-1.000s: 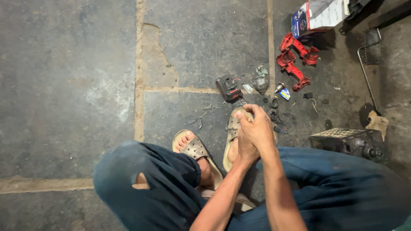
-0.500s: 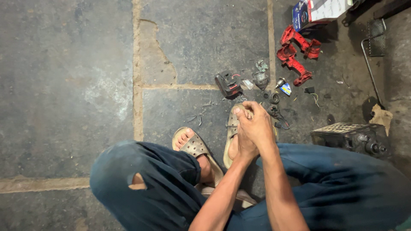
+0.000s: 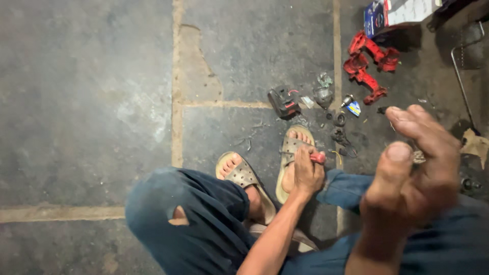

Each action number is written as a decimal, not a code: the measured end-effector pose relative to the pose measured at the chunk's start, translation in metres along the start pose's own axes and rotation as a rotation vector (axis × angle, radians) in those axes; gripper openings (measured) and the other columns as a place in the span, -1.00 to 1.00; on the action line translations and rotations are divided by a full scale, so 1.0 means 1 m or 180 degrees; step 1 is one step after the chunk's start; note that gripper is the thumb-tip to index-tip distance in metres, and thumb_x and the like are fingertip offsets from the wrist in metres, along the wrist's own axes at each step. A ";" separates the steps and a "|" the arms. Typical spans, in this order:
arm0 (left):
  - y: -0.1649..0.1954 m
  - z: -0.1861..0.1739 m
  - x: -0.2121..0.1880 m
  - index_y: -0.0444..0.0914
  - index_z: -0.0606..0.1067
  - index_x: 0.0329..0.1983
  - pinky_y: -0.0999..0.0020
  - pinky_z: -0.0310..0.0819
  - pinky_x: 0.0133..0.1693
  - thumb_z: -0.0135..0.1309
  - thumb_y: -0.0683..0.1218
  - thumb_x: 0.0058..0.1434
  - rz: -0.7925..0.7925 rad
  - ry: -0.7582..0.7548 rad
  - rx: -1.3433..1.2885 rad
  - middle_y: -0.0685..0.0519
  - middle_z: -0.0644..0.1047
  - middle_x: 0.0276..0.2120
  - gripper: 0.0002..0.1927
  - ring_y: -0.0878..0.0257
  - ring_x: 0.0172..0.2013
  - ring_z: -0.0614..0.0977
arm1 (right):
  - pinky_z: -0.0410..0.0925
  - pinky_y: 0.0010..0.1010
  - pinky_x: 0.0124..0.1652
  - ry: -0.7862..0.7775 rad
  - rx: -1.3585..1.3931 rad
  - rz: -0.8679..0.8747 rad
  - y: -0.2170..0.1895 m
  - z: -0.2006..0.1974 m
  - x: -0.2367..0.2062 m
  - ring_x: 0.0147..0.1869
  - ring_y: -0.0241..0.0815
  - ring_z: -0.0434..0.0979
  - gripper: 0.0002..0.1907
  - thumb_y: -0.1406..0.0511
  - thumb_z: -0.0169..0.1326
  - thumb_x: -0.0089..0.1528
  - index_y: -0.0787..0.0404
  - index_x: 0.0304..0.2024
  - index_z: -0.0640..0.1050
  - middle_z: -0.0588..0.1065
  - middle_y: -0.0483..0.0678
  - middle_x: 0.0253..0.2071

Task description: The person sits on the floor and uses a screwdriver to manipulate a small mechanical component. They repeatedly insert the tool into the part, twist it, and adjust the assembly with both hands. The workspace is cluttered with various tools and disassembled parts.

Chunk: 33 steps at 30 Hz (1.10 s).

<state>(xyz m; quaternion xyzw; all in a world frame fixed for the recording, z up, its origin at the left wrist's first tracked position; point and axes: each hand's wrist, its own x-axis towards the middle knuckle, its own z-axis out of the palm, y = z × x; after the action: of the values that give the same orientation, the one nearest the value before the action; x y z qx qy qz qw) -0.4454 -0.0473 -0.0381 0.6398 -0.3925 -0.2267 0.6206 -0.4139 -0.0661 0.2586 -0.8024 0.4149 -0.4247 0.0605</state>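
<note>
My left hand [image 3: 304, 173] rests low over my right sandal [image 3: 290, 147], fingers closed on a small red-tipped tool [image 3: 319, 158]. Raised close to the camera and blurred, my right hand [image 3: 412, 173] pinches a small metal part [image 3: 418, 157] between thumb and fingers. Scattered on the stone floor beyond my feet are a dark battery-like block with red trim [image 3: 284, 101], a grey metal piece [image 3: 323, 94], small round parts [image 3: 338, 119] and red plastic housing halves [image 3: 368, 65].
My knees in dark blue trousers [image 3: 204, 224] fill the lower frame. A printed cardboard box [image 3: 397, 12] lies at the top right, with a bent metal rod [image 3: 461, 76] beside it. A dark metal object [image 3: 468, 183] sits partly hidden behind my right hand.
My hands were joined together over the sandal. Now they are apart: the right hand has risen toward the camera with the metal part, and the left stays low with the red-tipped tool.
</note>
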 end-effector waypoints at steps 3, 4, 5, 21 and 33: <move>0.009 -0.007 0.010 -0.29 0.39 0.00 0.05 0.43 -0.02 0.06 -0.17 0.29 -0.0489 -0.0165 -0.0623 -0.11 0.49 -0.18 -0.76 -0.07 -0.12 0.53 | 0.39 -0.09 0.13 -0.1448 -0.0915 0.0944 0.045 0.067 -0.022 0.11 0.20 0.56 -0.74 0.17 0.12 0.29 0.24 -0.14 0.61 0.57 0.25 -0.06; 0.015 -0.010 0.014 -0.29 0.40 0.04 0.09 0.47 -0.03 0.07 -0.13 0.31 -0.0875 -0.0368 -0.1237 -0.06 0.52 -0.16 -0.73 0.00 -0.12 0.56 | 0.42 -0.07 0.08 -0.2623 -0.1333 0.2193 0.066 0.093 -0.038 0.08 0.26 0.60 -0.51 -0.04 0.21 0.25 0.25 -0.15 0.66 0.58 0.31 -0.13; 0.020 -0.015 0.019 -0.29 0.40 0.07 0.13 0.51 -0.05 0.09 -0.08 0.32 -0.1217 -0.0601 -0.1837 -0.01 0.54 -0.14 -0.69 0.08 -0.12 0.59 | 0.34 0.05 -0.02 -0.1966 -0.0739 0.1751 0.089 0.108 -0.059 -0.01 0.32 0.56 -0.56 0.02 0.19 0.21 0.16 -0.02 0.65 0.61 0.22 -0.16; 0.030 -0.042 0.030 -0.30 0.51 -0.04 0.18 0.54 -0.02 0.21 -0.06 0.19 -0.0299 -0.0081 -0.1055 -0.12 0.62 -0.14 -0.67 -0.03 -0.08 0.67 | 0.50 -0.30 -0.08 -0.1844 0.0571 0.1968 0.115 0.121 -0.101 -0.11 -0.11 0.71 -0.66 0.14 0.20 0.23 0.23 -0.07 0.62 0.66 0.06 -0.21; -0.002 -0.065 0.047 -0.28 0.38 0.10 -0.17 0.11 0.24 0.27 0.14 0.01 0.0300 -0.0135 0.0827 -0.21 0.36 0.20 -0.33 -0.15 0.27 0.29 | 0.44 -0.22 -0.03 -0.2285 0.0590 0.1713 0.114 0.124 -0.101 0.01 0.07 0.64 -0.39 0.07 0.21 0.19 0.19 0.21 0.46 0.60 0.16 -0.09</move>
<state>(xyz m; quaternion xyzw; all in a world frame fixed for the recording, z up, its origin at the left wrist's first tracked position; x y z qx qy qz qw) -0.3669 -0.0443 -0.0222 0.6907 -0.4612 -0.1581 0.5341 -0.4235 -0.0994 0.0654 -0.7536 0.5216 -0.1242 0.3802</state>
